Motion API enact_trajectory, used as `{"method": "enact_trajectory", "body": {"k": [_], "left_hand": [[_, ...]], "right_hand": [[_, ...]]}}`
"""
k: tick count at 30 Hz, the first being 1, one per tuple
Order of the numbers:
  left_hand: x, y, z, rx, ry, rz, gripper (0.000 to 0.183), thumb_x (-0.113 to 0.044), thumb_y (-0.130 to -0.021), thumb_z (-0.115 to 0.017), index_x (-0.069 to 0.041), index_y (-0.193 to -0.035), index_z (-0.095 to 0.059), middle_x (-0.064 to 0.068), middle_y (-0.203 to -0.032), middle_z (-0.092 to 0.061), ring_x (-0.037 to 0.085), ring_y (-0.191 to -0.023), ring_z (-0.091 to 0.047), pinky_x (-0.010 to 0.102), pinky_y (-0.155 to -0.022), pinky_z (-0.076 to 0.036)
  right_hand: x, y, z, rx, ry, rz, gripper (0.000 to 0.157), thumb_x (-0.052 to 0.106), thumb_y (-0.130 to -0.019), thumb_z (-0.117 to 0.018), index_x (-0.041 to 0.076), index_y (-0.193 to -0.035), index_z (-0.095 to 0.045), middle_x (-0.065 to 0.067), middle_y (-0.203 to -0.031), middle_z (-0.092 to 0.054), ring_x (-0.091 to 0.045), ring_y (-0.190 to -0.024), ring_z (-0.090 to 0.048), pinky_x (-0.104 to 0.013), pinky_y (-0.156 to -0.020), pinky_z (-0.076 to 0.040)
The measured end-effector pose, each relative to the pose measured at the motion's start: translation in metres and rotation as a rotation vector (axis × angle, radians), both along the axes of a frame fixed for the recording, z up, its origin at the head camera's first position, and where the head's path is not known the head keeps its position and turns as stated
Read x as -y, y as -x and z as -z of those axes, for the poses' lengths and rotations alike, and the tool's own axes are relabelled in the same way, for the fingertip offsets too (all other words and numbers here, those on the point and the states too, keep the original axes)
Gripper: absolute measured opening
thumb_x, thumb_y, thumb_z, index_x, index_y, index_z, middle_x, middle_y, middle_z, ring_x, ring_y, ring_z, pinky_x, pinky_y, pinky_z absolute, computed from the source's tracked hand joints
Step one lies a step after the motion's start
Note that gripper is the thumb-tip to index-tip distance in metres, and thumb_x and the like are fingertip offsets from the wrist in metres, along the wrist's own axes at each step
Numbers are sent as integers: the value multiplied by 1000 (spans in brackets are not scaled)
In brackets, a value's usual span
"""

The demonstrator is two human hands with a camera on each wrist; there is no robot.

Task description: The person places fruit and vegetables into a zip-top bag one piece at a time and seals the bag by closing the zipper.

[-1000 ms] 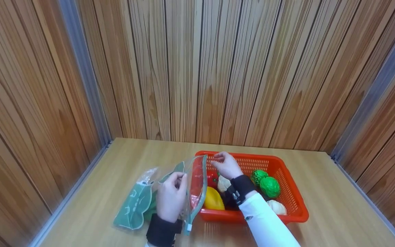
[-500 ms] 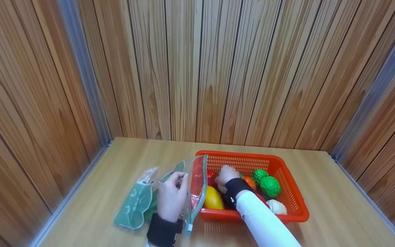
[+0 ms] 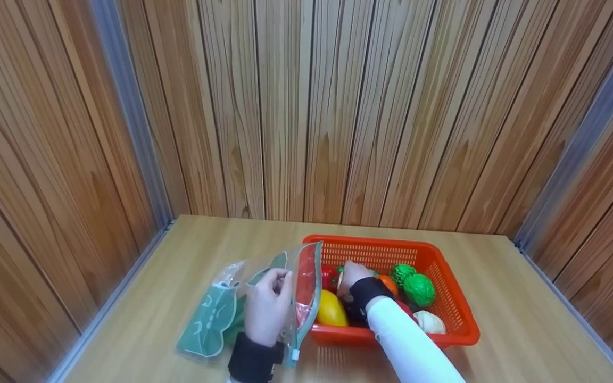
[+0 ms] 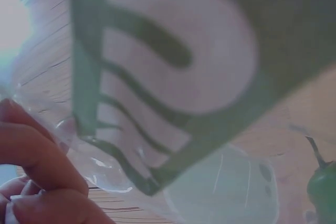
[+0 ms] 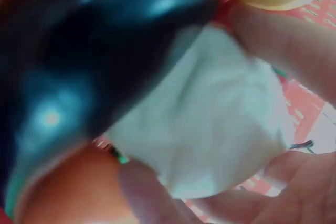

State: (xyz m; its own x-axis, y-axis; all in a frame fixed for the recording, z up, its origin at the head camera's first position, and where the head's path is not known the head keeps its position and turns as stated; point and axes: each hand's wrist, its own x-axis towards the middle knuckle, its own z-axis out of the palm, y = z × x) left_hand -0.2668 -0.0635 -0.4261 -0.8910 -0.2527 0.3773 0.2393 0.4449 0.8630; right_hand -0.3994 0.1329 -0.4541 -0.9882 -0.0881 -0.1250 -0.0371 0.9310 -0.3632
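Two bare hands are over a wood-grained surface point(image 3: 136, 340). At the left, a green printed pouch point(image 3: 208, 319) with pale marks and a clear top lies slanted; whether it is joined to its neighbour cannot be told. Next is the left hand point(image 3: 268, 308), a black wristband point(image 3: 256, 357) below it, its grip pinched together on the clear film of a zip bag point(image 3: 317, 292). That bag's green-edged mouth stands steeply, its white slider point(image 3: 295, 355) at the lower end, and overlaps the left side of a red slotted basket point(image 3: 463, 332). Inside the basket, at this end, sit a glossy red item point(image 3: 328, 275) and, nearer the person, a smooth yellow one point(image 3: 331, 308). Right of these, the right hand point(image 3: 353, 277) reaches down into the basket; in the right wrist view its grip is closed around a white bulb point(image 5: 205, 114), which lies against a dark glossy vegetable point(image 5: 121, 40). Just past the hand are an orange round item point(image 3: 388, 284) and, partly behind the white sleeve point(image 3: 413, 343), something red point(image 3: 405, 307). Two crinkled green balls point(image 3: 419, 290) touch farther right, with a whitish lump point(image 3: 430, 322) near the front rim.
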Motion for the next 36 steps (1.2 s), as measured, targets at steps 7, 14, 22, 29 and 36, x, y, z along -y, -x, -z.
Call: {"method": "enact_trajectory", "body": {"k": [7, 14, 22, 29, 36], "left_hand": [[0, 1, 0, 20, 11, -6, 18, -24, -99, -69, -9, -107, -75, 0, -82, -74, 7, -64, -62, 25, -80, -62], [-1, 1, 0, -1, 1, -9, 16, -23, -99, -70, -10, -106, -75, -1, -81, -74, 6, -65, -62, 26, -81, -62], [-1, 0, 0, 7, -2, -8, 17, -23, -99, -70, -9, -107, -75, 0, -81, -73, 7, -66, -63, 26, -81, -62], [0, 2, 1, 0, 1, -6, 17, -21, -99, -70, -8, -108, -75, 0, -79, -73, 7, -63, -61, 24, -79, -61], [0, 3, -2, 44, 18, -10, 18, -21, -99, -69, -7, -108, -74, 1, -78, -72, 9, -61, -58, 21, -74, -59]], "right_hand": [[-3, 1, 1, 10, -14, 4, 78, 14, -70, -86, -2, -139, -53, -23, -123, -70, -45, -116, -62, -62, -109, -40], [-5, 0, -1, -22, 36, 5, 85, 10, -72, -82, -2, -148, -46, -26, -130, -67, -41, -115, -64, -57, -106, -48], [-8, 0, -9, -59, 240, 50, 86, 10, -76, -78, -3, -153, -40, -27, -132, -64, -38, -115, -63, -53, -110, -48], [-14, -8, -40, -183, 451, 72, 72, 16, -83, -78, -4, -144, -46, -29, -130, -64, -41, -115, -62, -55, -104, -50], [-15, -49, -70, -300, 905, 60, 55, 13, -92, -75, 2, -140, -49, -24, -136, -58, -34, -117, -59, -43, -99, -52]]}}
